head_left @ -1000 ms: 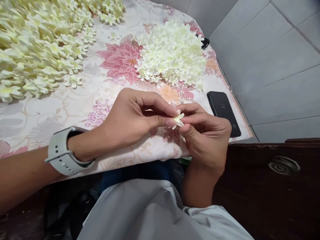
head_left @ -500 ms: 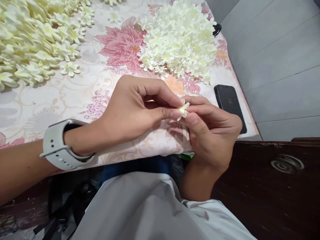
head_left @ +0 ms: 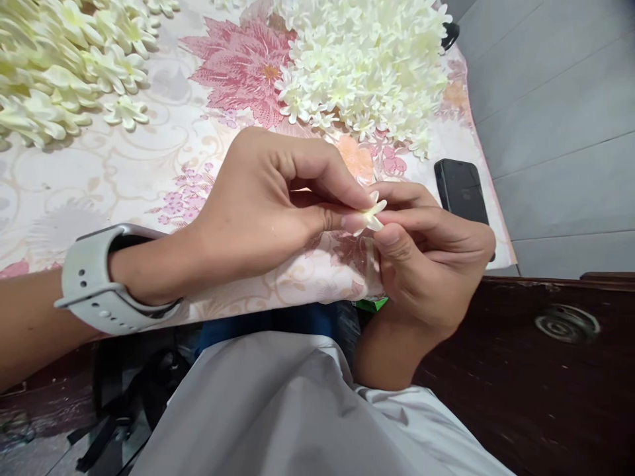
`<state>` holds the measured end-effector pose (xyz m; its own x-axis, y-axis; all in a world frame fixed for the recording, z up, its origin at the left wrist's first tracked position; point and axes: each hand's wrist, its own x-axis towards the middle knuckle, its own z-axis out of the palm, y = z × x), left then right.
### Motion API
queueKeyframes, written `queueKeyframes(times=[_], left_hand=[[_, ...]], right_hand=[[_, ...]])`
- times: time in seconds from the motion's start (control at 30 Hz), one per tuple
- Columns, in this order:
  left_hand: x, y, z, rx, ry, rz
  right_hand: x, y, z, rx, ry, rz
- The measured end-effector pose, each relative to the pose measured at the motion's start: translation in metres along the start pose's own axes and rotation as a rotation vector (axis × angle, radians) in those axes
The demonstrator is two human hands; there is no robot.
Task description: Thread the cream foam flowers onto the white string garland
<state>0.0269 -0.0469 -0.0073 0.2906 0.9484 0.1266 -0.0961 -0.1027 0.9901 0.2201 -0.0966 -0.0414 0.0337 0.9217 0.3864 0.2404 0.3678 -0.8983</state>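
Note:
A small pale flower (head_left: 372, 215) is held between both hands above the table's front edge. My left hand (head_left: 278, 201), with a watch (head_left: 102, 281) on the wrist, pinches it between thumb and forefinger from the left. From the right, my right hand (head_left: 431, 254) has its thumb and fingertips closed at the flower's right side. Behind the hands lies a heap of white flowers (head_left: 367, 66). A larger heap of cream-yellow flowers (head_left: 59, 59) is at the upper left, with one single flower (head_left: 126, 112) lying beside it.
A flowered cloth (head_left: 114, 178) covers the table. A black phone (head_left: 461, 192) lies near the right edge, and a small black object (head_left: 450, 36) sits beside the white heap. A tiled wall (head_left: 560, 125) and a dark wooden surface with a round metal fitting (head_left: 567, 324) are at the right.
The view has shifted slightly, so the heaps appear higher. Both hands appear a little farther right, still pinching the flower, whose petals now face the camera more openly.

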Motion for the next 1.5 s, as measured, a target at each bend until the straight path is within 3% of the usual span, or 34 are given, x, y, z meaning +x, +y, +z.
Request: queueKeyframes(times=[0.33,0.67,0.87,1.07,1.5], left_hand=[[0.004,-0.005,-0.003,-0.013,-0.084,0.104],[0.003,-0.004,-0.002,-0.041,-0.067,0.057],[0.001,-0.003,-0.001,-0.015,-0.042,0.030],[0.001,-0.003,-0.003,0.100,-0.092,0.091],[0.002,-0.003,-0.003,0.058,-0.087,0.077]], right_hand=[[0.000,0.008,0.000,0.052,-0.003,0.004],[0.003,0.004,0.000,0.051,-0.009,0.023],[0.005,0.007,-0.001,0.126,-0.032,-0.044],[0.007,0.014,-0.002,0.157,-0.052,-0.147],[0.007,0.011,-0.002,0.112,-0.039,-0.125]])
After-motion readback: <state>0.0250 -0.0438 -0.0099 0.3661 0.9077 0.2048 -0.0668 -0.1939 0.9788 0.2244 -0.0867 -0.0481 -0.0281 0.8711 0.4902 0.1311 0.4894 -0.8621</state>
